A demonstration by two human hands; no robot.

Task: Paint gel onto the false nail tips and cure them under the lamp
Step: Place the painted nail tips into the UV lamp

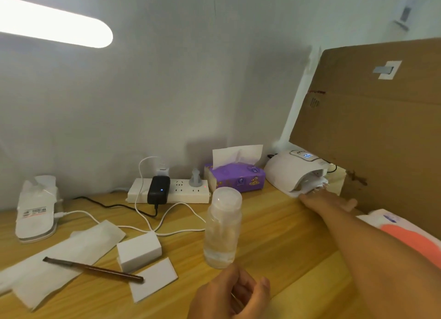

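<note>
My right hand (327,200) reaches to the mouth of the white curing lamp (291,169) at the back right, whose display is lit. Several small nail tips on short sticks (321,188) show just above my fingers at the lamp's opening, over a white sheet (294,194). How my fingers hold them is blurred. My left hand (232,294) hovers low in front with fingers loosely curled and nothing visible in it, just in front of a clear plastic bottle (223,228). A brown-handled brush (93,269) lies on white paper (59,254) at the left.
A white block (139,248) and white card (155,279) lie by the brush. Along the wall are a power strip (167,191) with a black adapter and cables, a purple tissue box (235,177) and a white packet (35,211). A cardboard sheet (372,132) leans at the right.
</note>
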